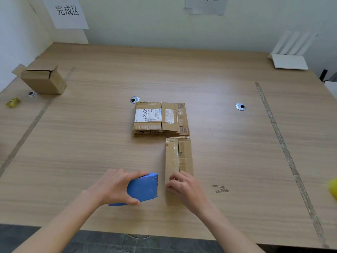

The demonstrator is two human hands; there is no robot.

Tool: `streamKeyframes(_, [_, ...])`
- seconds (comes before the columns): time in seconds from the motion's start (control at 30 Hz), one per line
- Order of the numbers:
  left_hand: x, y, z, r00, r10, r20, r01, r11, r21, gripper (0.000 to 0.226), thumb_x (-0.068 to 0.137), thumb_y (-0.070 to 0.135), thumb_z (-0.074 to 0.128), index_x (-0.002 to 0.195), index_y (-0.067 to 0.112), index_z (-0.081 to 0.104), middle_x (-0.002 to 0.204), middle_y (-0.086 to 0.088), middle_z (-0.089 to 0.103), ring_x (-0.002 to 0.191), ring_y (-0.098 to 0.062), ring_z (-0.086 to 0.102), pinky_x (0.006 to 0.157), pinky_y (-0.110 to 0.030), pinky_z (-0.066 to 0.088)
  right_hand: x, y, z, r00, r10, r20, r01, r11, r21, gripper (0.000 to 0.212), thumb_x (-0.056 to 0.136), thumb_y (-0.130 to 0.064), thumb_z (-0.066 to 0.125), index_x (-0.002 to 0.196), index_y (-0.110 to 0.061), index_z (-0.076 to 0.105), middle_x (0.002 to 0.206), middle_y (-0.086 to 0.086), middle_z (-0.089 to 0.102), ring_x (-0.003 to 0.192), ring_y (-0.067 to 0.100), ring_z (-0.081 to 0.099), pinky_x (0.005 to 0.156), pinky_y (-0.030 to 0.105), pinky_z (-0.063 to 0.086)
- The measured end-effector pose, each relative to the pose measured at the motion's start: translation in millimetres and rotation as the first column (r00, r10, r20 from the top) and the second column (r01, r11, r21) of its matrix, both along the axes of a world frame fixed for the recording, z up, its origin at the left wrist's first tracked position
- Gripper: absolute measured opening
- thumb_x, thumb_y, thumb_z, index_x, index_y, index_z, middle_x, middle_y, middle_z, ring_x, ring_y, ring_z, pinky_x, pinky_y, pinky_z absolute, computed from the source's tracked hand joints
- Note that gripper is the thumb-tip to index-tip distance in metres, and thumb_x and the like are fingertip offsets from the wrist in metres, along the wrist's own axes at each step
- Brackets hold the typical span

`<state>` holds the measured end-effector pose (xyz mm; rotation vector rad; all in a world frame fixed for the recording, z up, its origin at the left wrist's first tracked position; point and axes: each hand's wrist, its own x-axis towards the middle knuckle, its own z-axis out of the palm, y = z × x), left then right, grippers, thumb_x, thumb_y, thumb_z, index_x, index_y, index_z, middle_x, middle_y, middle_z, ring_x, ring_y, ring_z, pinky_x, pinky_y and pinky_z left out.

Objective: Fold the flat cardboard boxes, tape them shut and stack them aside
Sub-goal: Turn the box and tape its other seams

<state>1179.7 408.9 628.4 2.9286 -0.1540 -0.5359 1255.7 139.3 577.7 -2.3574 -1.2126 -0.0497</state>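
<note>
— Where's the box?
— Folded box (179, 161) lies mid-tabletop (91, 134), brown, flaps meeting, clear tape along its seam. Right hand (184, 187) pinches its near end; left hand (116, 187) grips the blue tape dispenser (144, 188).

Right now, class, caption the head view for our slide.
Left hand grips a blue tape dispenser beside a folded box that the right hand steadies.

The pale wood-grain desk (91, 143) looked matt and smooth. The long brown cardboard box (179, 157) carried glossy clear tape; the blue plastic tape dispenser (143, 187) looked smooth.
</note>
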Motion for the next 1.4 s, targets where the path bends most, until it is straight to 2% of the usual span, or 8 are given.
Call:
streamKeyframes(0.2, [-1,3,-1,1.0,0.003,-0.004,-0.003,1.0,0.02,0.09,0.061,0.077,0.057,0.145,0.058,0.031,0.079,0.024,0.05,0.06,0.002,0.043,0.056,-0.017,0.029,-1,2,-16,0.998,-0.067,0.0,0.067,0.996,0.062,0.016,0.076,-0.016,0.089,0.08,-0.022,0.074,0.085,-0.007,0.065,0.073,0.015,0.062,0.058,0.024,0.048])
streamKeyframes(0.47, [-3,12,4,1.0,-0.013,0.006,0.012,0.998,0.068,0.093,0.061,0.081,0.053,0.147,0.06,0.024,0.093,0.02,0.065,0.068,-0.003,0.045,0.054,-0.017,0.026,-4,1,-19,0.989,-0.129,-0.073,0.134,0.989,0.061,0.015,0.079,-0.017,0.086,0.085,-0.025,0.074,0.089,-0.008,0.063,0.075,0.017,0.061,0.055,0.029,0.049])
streamKeyframes(0.7, [4,0,3,1.0,-0.007,-0.021,0.011,0.98,0.198,0.096,0.058,0.081,0.047,0.147,0.054,0.022,0.097,0.011,0.068,0.081,-0.015,0.06,0.059,-0.029,0.035,-10,7,-12,0.982,-0.169,-0.089,0.168,0.986,-0.023,0.021,0.075,-0.019,0.088,0.084,-0.031,0.072,0.086,-0.014,0.061,0.073,0.012,0.058,0.05,0.019,0.033])
streamKeyframes(0.8, [8,-12,2,1.0,-0.026,0.0,0.025,0.97,0.243,0.091,0.062,0.077,0.053,0.145,0.05,0.028,0.092,0.011,0.066,0.072,-0.017,0.053,0.054,-0.029,0.028,-12,7,-13,0.978,-0.168,-0.123,0.163,0.986,-0.045,0.03,0.074,-0.019,0.087,0.1,-0.03,0.074,0.091,-0.012,0.062,0.078,0.014,0.058,0.056,0.018,0.037])
streamKeyframes(0.9, [12,-25,1,1.0,-0.022,-0.001,0.021,0.956,0.292,0.085,0.065,0.069,0.058,0.143,0.046,0.033,0.089,0.007,0.066,0.069,-0.02,0.05,0.051,-0.029,0.024,-13,4,-16,0.965,-0.163,-0.206,0.161,0.987,-0.027,0.029,0.093,-0.034,0.071,0.122,-0.032,0.068,0.102,-0.01,0.059,0.09,0.013,0.053,0.071,0.017,0.039])
streamKeyframes(1.1, [25,-58,-3,0.999,-0.023,0.027,0.01,0.907,0.421,0.074,0.076,0.056,0.063,0.141,0.034,0.038,0.098,0.0,0.069,0.088,-0.029,0.067,0.06,-0.033,0.03,-15,7,-21,0.944,-0.205,-0.259,0.212,0.977,-0.001,0.027,0.102,-0.03,0.06,0.128,-0.028,0.065,0.106,-0.006,0.058,0.094,0.015,0.049,0.078,0.02,0.039])
streamKeyframes(1.27, [34,-81,0,1.0,0.011,-0.023,0.002,0.873,0.487,0.054,0.079,0.042,0.065,0.128,0.026,0.048,0.097,0.001,0.068,0.087,-0.027,0.068,0.054,-0.031,0.027,-19,5,-19,0.933,-0.211,-0.292,0.213,0.977,-0.027,0.031,0.104,-0.026,0.056,0.134,-0.026,0.061,0.111,-0.005,0.058,0.097,0.018,0.048,0.082,0.028,0.045])
streamKeyframes(1.4, [38,-86,3,0.996,0.08,-0.032,-0.053,0.859,0.509,0.045,0.079,0.038,0.066,0.12,0.025,0.053,0.097,0.003,0.068,0.089,-0.025,0.069,0.058,-0.029,0.032,-21,7,-17,0.929,-0.203,-0.31,0.2,0.979,-0.04,0.033,0.103,-0.021,0.056,0.136,-0.023,0.059,0.116,-0.002,0.058,0.101,0.02,0.048,0.087,0.024,0.04])
